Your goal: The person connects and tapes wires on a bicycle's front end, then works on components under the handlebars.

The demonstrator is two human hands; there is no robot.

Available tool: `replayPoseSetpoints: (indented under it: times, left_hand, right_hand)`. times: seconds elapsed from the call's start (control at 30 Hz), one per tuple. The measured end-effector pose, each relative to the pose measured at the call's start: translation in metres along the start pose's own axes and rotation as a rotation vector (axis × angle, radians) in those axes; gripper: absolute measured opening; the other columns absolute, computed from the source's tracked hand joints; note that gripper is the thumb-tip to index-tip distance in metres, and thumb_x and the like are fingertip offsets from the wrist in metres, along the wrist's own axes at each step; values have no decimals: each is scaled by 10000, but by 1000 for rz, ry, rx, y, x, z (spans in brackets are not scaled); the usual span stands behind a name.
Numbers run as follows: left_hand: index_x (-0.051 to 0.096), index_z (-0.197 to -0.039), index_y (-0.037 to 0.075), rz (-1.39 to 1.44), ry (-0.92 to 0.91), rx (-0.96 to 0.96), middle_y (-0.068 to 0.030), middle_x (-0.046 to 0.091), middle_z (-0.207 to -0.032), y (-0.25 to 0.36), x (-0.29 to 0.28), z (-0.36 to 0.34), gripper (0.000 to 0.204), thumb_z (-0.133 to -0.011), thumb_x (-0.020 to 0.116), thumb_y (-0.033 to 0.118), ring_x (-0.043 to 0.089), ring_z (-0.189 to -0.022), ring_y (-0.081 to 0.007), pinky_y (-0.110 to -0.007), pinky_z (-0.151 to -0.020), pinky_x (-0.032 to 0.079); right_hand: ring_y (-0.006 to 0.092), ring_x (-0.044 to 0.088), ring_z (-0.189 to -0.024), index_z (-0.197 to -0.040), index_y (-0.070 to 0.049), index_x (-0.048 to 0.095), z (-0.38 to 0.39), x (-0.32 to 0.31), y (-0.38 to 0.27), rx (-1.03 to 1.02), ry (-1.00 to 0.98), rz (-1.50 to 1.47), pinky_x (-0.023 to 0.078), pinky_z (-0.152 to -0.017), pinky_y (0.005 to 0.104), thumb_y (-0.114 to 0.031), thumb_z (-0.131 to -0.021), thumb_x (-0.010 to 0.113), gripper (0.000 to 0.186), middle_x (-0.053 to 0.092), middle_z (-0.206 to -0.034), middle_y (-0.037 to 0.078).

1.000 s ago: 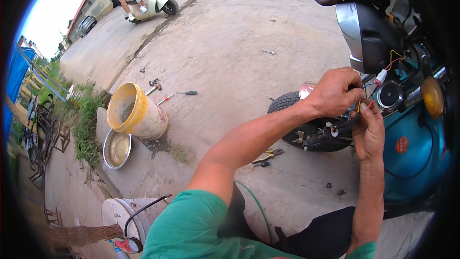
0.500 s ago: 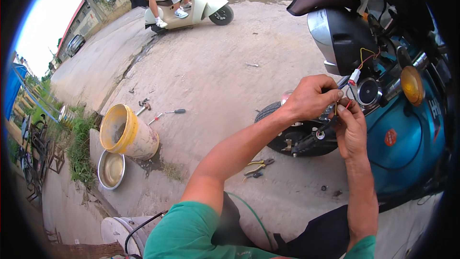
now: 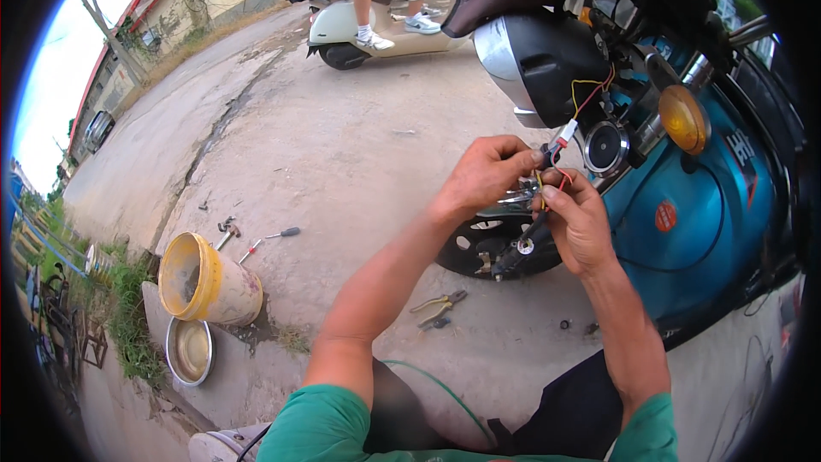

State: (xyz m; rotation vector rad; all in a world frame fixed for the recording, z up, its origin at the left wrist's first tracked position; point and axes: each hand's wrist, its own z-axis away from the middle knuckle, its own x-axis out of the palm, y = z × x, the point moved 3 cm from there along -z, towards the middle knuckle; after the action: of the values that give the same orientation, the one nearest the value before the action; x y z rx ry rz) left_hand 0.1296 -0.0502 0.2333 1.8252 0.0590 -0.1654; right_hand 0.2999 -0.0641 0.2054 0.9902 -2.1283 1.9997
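My left hand (image 3: 496, 173) pinches dark and coloured wires just below a white plug connector (image 3: 567, 131). Close beside it, my right hand (image 3: 578, 221) has its thumb and fingers closed on thin red and yellow wires (image 3: 560, 178). From the connector, red and yellow leads run up to the black and silver headlight housing (image 3: 547, 68) of a blue three-wheeler or motorcycle (image 3: 663, 180). A round black horn or speaker (image 3: 606, 148) sits right of the connector, near an orange turn signal (image 3: 684, 120). Below the hands is the front wheel (image 3: 487, 250). The exact wire ends are hidden by fingers.
Yellow-handled pliers (image 3: 440, 304) lie on the concrete below my left forearm. Farther left are a screwdriver (image 3: 278, 235), a hammer (image 3: 227, 233), a yellow bucket (image 3: 239, 295) and a metal basin (image 3: 190, 351). A cream scooter (image 3: 342, 27) carrying two people is at the top.
The view has swung, so the hands and vehicle sit farther left in the picture. The scooter with its riders has moved rightward along the road. Both hands keep hold of the wires.
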Motion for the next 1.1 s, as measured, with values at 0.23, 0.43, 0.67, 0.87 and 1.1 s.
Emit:
replayPoseSetpoints:
  times: [0.23, 0.43, 0.67, 0.87, 1.1]
  left_hand:
    - [708, -1004, -42, -56, 139, 87, -49, 656, -828, -15, -83, 6, 292, -985, 629, 238, 538, -692, -81, -240, -647, 453]
    - [718, -955, 5, -225, 140, -301, -14, 641, -775, -131, -140, 76, 260, -959, 662, 259, 536, -664, -82, -252, -606, 444]
    - [727, -957, 30, -219, 223, -724, -50, 672, -790, -398, -158, 159, 269, -921, 684, 293, 593, -651, -139, -301, -576, 484]
    - [668, -1250, 121, -474, 108, -754, -199, 698, -1174, -522, -111, 156, 416, -861, 692, 269, 653, -1122, -349, -415, -948, 513]
    - [628, -1271, 161, -630, 60, -784, -204, 691, -1153, -582, -99, 136, 418, -866, 656, 263, 638, -1139, -371, -450, -950, 513]
  right_hand:
    - [112, 608, -791, -1076, -20, 611, -9, -8, 15, 70, -1, -21, 514, -729, 263, -47, -927, 670, 162, 631, -867, 39]
    - [132, 628, -806, -1091, -37, 628, -5, -22, 19, 62, 71, -20, 523, -734, 281, -42, -932, 660, 162, 637, -875, 47]
    - [166, 590, -931, -1170, -90, 606, -2, -25, 25, 88, 110, -53, 484, -792, 311, -37, -947, 625, 230, 608, -1115, 64]
    - [173, 575, -962, -1367, -40, 502, 7, -31, 19, 285, 71, -50, 487, -855, 316, -163, -953, 622, 449, 590, -1147, 73]
    - [291, 566, -1250, -1425, -2, 445, 25, -40, 31, 271, 278, 332, 432, -1085, 432, -184, -915, 658, 581, 615, -1287, 146]
